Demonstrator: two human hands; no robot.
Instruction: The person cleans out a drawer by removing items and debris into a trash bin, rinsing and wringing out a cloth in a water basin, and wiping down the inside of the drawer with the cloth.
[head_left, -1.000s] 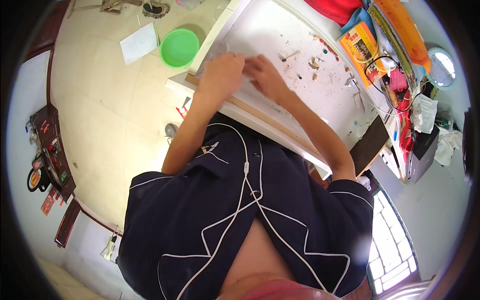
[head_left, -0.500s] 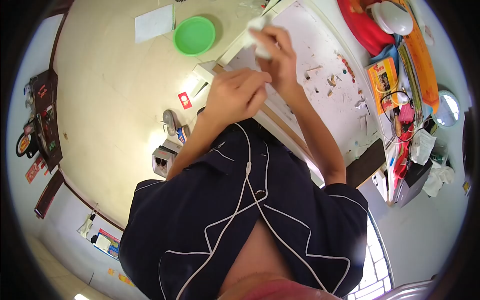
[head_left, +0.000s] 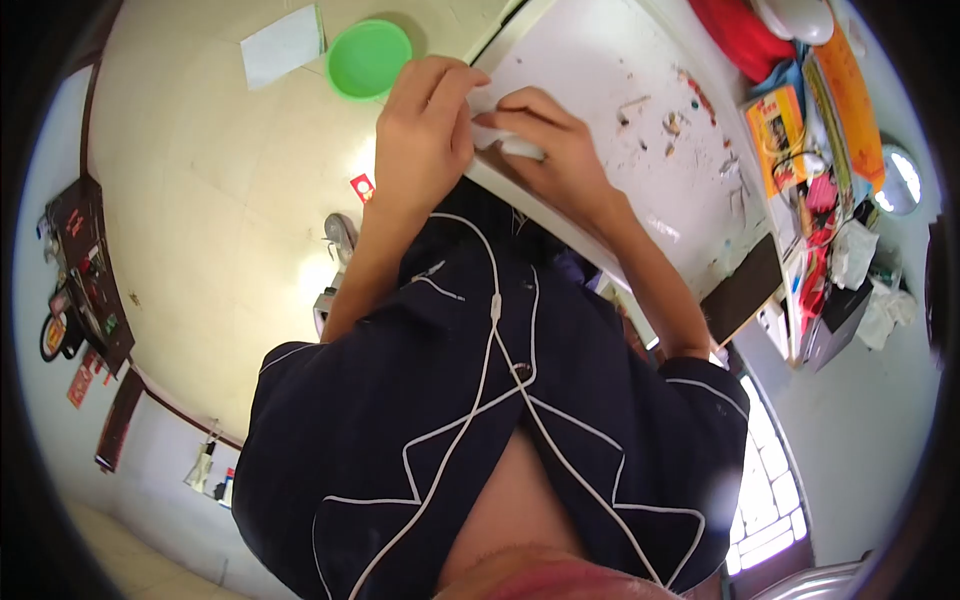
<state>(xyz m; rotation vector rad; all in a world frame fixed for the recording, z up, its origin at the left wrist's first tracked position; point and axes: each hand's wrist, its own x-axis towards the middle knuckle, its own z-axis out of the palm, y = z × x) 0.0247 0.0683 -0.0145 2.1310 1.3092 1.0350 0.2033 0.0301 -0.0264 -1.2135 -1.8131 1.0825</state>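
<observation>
My left hand [head_left: 425, 135] is closed around one side of a crumpled white tissue [head_left: 522, 148], above the near left corner of a white drawer-like tray [head_left: 575, 50]. On the tissue's other side, my right hand [head_left: 558, 150] grips it with bent fingers. The two hands almost touch, and their fingers partly hide the tissue. Inside the tray, small brown and reddish scraps [head_left: 670, 123] and dark specks lie scattered over the white bottom.
A green basin [head_left: 368, 60] and white paper [head_left: 282, 48] lie on the floor at the upper left. Shoes [head_left: 339, 236] are left of my body. At the right are an orange book [head_left: 775, 135], a round mirror [head_left: 899, 180], cables and crumpled white bags [head_left: 884, 312].
My right hand came down from its raised position with the tissue and met my left hand, which moved up and left. A second ago both hands were together, with no tissue visible.
</observation>
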